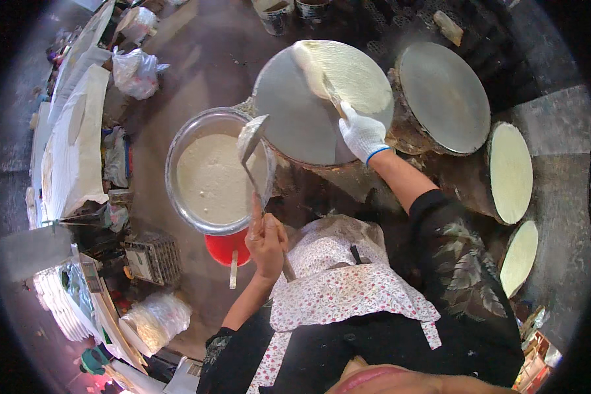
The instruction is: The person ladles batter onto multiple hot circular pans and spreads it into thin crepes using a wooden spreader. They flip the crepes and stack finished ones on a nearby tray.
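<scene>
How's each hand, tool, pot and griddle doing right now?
Left hand: bare, gripping ladle
Ladle: held over pot's edge
Pot: open, holding pale batter
Right hand: gloved, gripping scraper
Scraper: held, at batter's edge
Nearest griddle: partly batter-covered
Next griddle: bare
Far-right pale rounds: spread flat

Ladle (250, 136) and spreader (333, 95) in hands (267, 246) (362, 134), batter (354, 72) on griddle (282, 108)

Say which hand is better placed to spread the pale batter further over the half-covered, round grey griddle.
Right, probably: the white-gloved right hand holds a slim, light-brown spreading tool at the batter's edge on the griddle. The ungloved left hand grips a long-handled metal ladle.
</scene>
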Demonstrator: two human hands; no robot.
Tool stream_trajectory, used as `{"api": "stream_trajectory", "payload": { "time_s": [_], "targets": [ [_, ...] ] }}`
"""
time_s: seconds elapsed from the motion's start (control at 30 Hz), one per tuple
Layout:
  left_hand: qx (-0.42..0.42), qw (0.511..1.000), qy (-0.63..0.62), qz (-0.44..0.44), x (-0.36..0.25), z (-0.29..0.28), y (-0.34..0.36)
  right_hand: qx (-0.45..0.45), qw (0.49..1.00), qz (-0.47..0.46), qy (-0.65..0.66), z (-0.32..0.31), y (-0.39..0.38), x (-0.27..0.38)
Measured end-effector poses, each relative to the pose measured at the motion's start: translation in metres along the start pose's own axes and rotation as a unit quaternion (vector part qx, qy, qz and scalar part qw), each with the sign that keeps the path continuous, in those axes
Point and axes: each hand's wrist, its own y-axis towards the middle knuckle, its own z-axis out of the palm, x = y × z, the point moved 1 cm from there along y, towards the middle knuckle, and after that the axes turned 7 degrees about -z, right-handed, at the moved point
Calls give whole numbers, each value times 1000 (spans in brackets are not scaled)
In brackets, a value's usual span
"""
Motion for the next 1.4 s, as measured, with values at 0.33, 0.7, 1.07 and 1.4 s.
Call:
{"api": "stream_trajectory", "payload": {
  "time_s": [0.33,0.7,1.07,1.4],
  "targets": [
    [-38,999,-1,12,3,58,-30,95,995,-17,28,-11,16,-10],
    [-97,994,-40,-20,18,115,-52,177,975,-83,106,-23,25,-35],
    [-134,990,-35,-39,24,143,-54,150,964,-202,88,-25,33,-58],
    [-167,980,-69,-84,25,158,-56,188,954,-213,93,-26,46,-73]
  ]
}}
